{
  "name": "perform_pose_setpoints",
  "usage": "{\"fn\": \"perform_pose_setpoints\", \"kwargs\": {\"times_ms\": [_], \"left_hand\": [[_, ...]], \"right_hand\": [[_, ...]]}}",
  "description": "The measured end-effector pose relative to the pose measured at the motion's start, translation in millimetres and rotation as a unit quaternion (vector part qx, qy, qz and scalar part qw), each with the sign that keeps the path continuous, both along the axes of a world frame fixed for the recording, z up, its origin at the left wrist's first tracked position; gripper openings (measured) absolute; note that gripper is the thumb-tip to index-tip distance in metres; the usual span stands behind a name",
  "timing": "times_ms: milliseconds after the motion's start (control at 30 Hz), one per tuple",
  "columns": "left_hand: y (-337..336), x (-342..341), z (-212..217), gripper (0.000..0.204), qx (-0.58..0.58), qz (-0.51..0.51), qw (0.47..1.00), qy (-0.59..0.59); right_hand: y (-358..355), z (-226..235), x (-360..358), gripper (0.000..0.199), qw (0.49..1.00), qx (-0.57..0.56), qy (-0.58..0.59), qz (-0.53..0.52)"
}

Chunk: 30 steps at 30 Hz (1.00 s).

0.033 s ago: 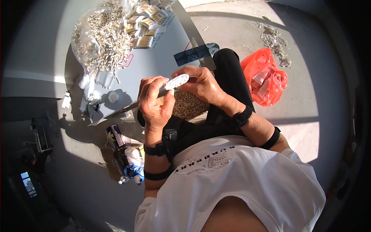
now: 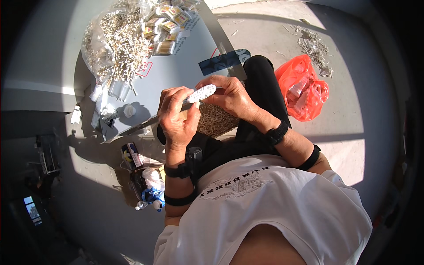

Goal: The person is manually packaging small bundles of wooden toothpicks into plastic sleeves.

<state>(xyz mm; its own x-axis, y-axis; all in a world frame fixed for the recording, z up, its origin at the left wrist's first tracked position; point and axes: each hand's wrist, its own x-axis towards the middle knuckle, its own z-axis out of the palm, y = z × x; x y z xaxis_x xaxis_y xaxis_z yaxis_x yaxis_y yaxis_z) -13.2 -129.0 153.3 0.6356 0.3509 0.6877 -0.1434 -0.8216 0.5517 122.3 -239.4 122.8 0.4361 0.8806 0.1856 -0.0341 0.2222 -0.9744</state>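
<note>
Between my two hands is a bundle of cotton swabs (image 2: 202, 93), its white tips packed side by side and facing up. My left hand (image 2: 178, 118) pinches the bundle's left end with thumb and fingers. At the other end, the curled fingers of my right hand (image 2: 234, 98) close on it. Below the hands, over my lap, lies a mass of loose swabs (image 2: 216, 121), partly covered by my hands. Several small clear packs of swabs (image 2: 170, 26) are heaped on the far part of the grey table (image 2: 176, 66).
A clear bag (image 2: 99, 46) spills a big pile of loose swabs on the table's left. A dark blue strip (image 2: 221, 63) lies by its right edge. On the floor are a red plastic bag (image 2: 300, 88), scraps (image 2: 313, 46), and a box of odds and ends (image 2: 148, 183).
</note>
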Motion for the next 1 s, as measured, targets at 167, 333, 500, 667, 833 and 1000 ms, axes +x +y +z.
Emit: {"fn": "perform_pose_setpoints", "kwargs": {"times_ms": [167,333,500,667,833,1000], "left_hand": [[0.8,0.3,-1.9,0.030,0.013,-0.002,1.000,0.001],[1.7,0.1,-3.1,0.030,0.014,-0.001,1.000,0.001],[1.8,0.0,-4.0,0.031,0.015,-0.003,1.000,-0.001],[1.5,0.4,-2.4,0.031,0.018,-0.005,1.000,-0.001],[0.7,1.0,0.1,0.030,0.017,-0.004,1.000,0.001],[1.3,2.7,-1.0,0.030,0.015,-0.001,1.000,-0.007]], "right_hand": [[-0.3,0.7,-0.4,0.026,1.000,-0.001,0.004,0.005],[-0.4,3.2,-0.7,0.026,1.000,-0.004,0.001,0.001],[-0.4,0.9,-0.6,0.027,1.000,-0.002,-0.002,0.001],[0.0,0.2,-0.1,0.027,1.000,-0.003,-0.007,-0.001],[0.4,-0.3,-0.7,0.027,1.000,0.000,0.001,0.002],[0.9,0.7,-0.9,0.027,1.000,0.000,-0.005,0.003]]}}
